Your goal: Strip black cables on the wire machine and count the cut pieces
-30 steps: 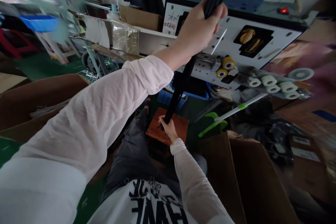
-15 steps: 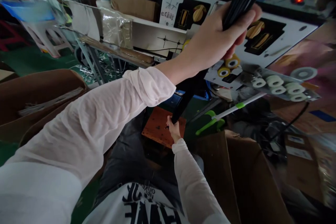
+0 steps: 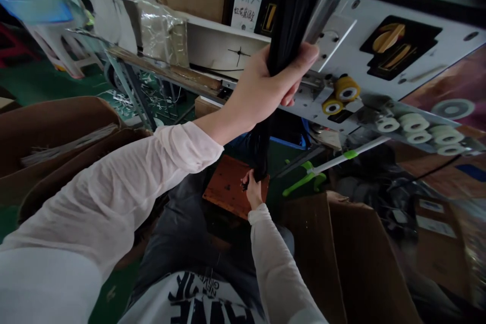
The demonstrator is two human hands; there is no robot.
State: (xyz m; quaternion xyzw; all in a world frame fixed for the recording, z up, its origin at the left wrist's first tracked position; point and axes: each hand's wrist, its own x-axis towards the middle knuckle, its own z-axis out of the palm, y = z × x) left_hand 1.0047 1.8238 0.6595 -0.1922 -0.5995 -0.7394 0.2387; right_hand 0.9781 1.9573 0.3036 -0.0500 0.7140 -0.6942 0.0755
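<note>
A long bundle of black wires [image 3: 291, 15] with reddish tips at its upper end stands nearly upright before me. My left hand [image 3: 271, 78] is closed around its upper part, thumb along the front. Lower down, my right hand [image 3: 253, 188] grips the bottom end, with short black ends poking out at its left side. Behind that hand is an orange-brown stool top [image 3: 226, 187]. Just behind the upper part of the bundle stands a white machine panel [image 3: 343, 50] with black and brass-coloured fittings.
White rollers [image 3: 413, 124] and yellow rollers [image 3: 346, 88] stick out from the machine. Open cardboard boxes flank me, one at left [image 3: 68, 116] and one at right [image 3: 311, 243]. A green-and-white stand [image 3: 334, 162] reaches across at right. Wire scraps [image 3: 121, 101] litter the floor at left.
My left hand and the bundle's upper end have swung left and slightly down, so the bundle stands more upright and its reddish tips now show. My right hand has barely moved.
</note>
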